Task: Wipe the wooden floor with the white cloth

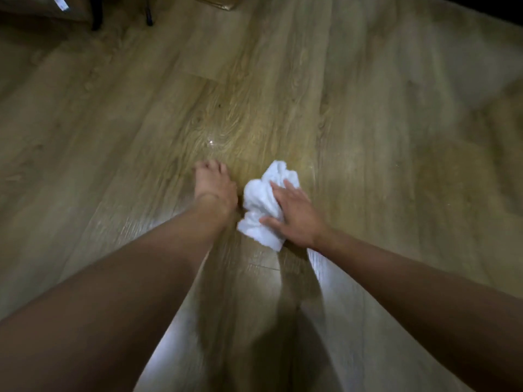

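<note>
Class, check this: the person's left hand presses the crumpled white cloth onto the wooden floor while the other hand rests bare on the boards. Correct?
Not quite. The head view shows the right hand pressing the white cloth onto the wooden floor; the left hand rests bare on the boards.

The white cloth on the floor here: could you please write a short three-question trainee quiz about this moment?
1. True or false: the right hand lies on top of the white cloth.
2. What does the left hand rest on? A) the cloth B) the wooden floor C) a chair
3. Fill in: the cloth looks ____, not folded flat.

Key: 1 true; 2 B; 3 crumpled.
</note>
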Tool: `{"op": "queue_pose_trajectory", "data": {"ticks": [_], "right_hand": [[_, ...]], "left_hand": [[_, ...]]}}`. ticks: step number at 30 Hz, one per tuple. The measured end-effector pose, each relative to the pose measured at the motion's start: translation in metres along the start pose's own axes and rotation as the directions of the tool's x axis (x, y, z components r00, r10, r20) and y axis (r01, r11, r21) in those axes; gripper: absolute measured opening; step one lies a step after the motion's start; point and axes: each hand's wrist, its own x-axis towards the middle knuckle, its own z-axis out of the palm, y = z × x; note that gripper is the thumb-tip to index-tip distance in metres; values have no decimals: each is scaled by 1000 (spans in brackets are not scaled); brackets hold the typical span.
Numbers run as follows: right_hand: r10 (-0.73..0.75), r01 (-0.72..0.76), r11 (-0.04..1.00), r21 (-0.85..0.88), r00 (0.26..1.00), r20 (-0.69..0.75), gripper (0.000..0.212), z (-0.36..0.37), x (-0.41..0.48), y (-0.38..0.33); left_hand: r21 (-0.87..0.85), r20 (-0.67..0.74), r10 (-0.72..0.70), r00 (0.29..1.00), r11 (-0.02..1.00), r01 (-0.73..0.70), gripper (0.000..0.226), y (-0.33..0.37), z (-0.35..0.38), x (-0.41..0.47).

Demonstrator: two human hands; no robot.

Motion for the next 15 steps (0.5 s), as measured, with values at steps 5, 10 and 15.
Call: {"op": "queue_pose_trajectory", "data": {"ticks": [5, 10, 15], "right_hand": [[150, -146, 982, 117, 989, -20, 57, -28, -25, 58], [404, -401, 912, -86, 914, 23, 75, -31, -10, 56], [162, -165, 985, -52, 985, -56, 80, -6, -62, 39]], "left_hand": [[-155, 59, 95, 994, 984, -85, 43, 38, -27, 3], [-216, 117, 211, 970, 959, -182, 50, 60, -36, -15], [-146, 246, 220, 944, 971, -188, 53, 63, -41, -17]]}}
